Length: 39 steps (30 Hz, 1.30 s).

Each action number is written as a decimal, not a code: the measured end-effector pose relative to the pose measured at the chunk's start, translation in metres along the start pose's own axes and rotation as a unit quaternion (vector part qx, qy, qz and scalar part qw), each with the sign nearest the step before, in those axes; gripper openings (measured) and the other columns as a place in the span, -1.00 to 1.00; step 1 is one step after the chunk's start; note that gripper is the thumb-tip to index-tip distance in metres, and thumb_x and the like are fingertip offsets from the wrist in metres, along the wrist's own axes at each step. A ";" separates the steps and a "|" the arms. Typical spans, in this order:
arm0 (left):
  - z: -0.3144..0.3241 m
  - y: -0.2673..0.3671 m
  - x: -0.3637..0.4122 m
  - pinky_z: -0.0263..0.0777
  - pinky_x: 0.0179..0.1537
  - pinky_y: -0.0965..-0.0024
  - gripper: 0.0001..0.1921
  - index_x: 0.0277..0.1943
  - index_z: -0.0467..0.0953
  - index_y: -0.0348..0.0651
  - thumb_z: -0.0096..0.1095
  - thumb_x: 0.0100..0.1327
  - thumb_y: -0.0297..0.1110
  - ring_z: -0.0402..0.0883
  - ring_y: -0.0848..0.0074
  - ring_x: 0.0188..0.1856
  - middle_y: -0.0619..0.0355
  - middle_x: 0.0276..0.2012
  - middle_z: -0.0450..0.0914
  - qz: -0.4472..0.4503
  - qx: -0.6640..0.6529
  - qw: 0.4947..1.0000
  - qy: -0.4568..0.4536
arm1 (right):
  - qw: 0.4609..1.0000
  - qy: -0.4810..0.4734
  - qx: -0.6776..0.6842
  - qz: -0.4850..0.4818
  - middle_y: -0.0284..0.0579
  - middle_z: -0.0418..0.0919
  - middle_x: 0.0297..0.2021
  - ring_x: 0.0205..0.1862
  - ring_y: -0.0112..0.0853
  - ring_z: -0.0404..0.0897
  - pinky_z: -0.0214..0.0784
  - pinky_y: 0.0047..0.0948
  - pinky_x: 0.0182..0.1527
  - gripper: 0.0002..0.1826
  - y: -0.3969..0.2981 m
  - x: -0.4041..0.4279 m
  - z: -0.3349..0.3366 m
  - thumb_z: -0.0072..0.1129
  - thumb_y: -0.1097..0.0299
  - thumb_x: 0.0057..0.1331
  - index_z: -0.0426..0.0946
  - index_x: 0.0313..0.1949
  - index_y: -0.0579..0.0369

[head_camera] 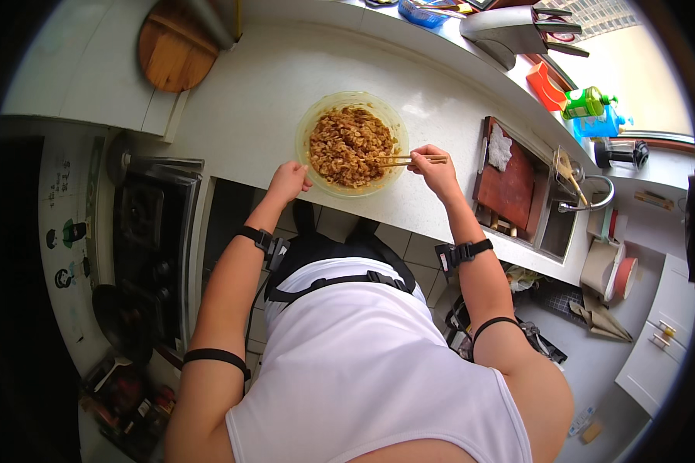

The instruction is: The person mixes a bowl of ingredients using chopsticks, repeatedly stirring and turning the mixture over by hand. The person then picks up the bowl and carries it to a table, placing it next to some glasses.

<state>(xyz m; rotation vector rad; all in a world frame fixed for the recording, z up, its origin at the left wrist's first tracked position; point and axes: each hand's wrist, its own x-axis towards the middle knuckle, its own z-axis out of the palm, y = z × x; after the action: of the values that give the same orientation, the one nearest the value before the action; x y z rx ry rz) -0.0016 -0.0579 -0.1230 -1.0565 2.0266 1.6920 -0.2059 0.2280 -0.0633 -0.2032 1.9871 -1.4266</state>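
A pale green, translucent bowl (402, 118) stands on the white countertop and holds a brown, chunky food mixture (347, 144). My right hand (435, 168) grips a pair of wooden chopsticks (404, 160) at the bowl's right side, their tips in the mixture. At the lower left of the bowl is my left hand (291, 180), its fingers curled close to the rim. Whether those fingers touch or pinch the rim cannot be told.
To the right, a reddish-brown board (507, 185) bearing a white cloth (499, 149) lies over part of the sink (556, 231). A knife block (501, 35) and bottles line the window ledge. A round wooden board (176, 49) is at upper left, a stove (145, 231) at left.
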 end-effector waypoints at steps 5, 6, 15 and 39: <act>-0.001 0.004 -0.007 0.48 -0.33 0.38 -0.72 -0.31 0.42 -0.33 -0.03 0.44 -0.27 0.57 0.49 -0.47 0.03 -0.44 0.61 -0.005 -0.009 1.000 0.011 | 0.992 -0.049 -0.082 -0.084 -0.12 0.66 -0.42 -0.37 -0.47 0.67 0.48 -0.56 -0.37 -0.79 -0.067 0.019 0.043 0.13 0.30 0.34 0.57 -0.24 0.22; 0.000 0.007 -0.005 0.48 -0.33 0.38 -0.72 -0.31 0.42 -0.33 -0.03 0.44 -0.27 0.57 0.49 -0.47 0.03 -0.44 0.61 -0.003 -0.003 1.000 0.005 | 0.995 -0.048 -0.035 -0.081 -0.12 0.66 -0.42 -0.38 -0.47 0.67 0.49 -0.56 -0.39 -0.79 -0.061 0.036 0.051 0.13 0.31 0.33 0.57 -0.25 0.23; 0.002 0.002 -0.008 0.49 -0.35 0.40 -0.71 -0.34 0.42 -0.32 -0.02 0.43 -0.27 0.60 0.48 -0.46 0.01 -0.46 0.62 -0.015 0.009 0.999 0.032 | 0.998 -0.034 -0.012 -0.060 -0.10 0.66 -0.42 -0.43 -0.47 0.65 0.52 -0.52 -0.39 -0.82 -0.066 0.058 0.041 0.18 0.36 0.31 0.59 -0.24 0.24; 0.001 0.009 -0.005 0.48 -0.33 0.36 -0.72 -0.33 0.43 -0.34 -0.01 0.42 -0.27 0.60 0.48 -0.47 0.01 -0.44 0.63 -0.004 0.013 1.000 0.012 | 0.967 0.039 -0.152 -0.200 0.02 0.67 -0.40 -0.33 -0.35 0.67 0.52 -0.40 -0.19 -0.78 -0.009 0.014 0.014 0.15 0.31 0.28 0.64 -0.25 0.20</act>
<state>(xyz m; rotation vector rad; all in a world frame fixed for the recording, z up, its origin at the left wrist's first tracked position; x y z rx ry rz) -0.0048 -0.0549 -0.1131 -1.0796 2.0508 1.6517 -0.2107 0.2066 -0.0637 -0.7303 2.3178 -1.3719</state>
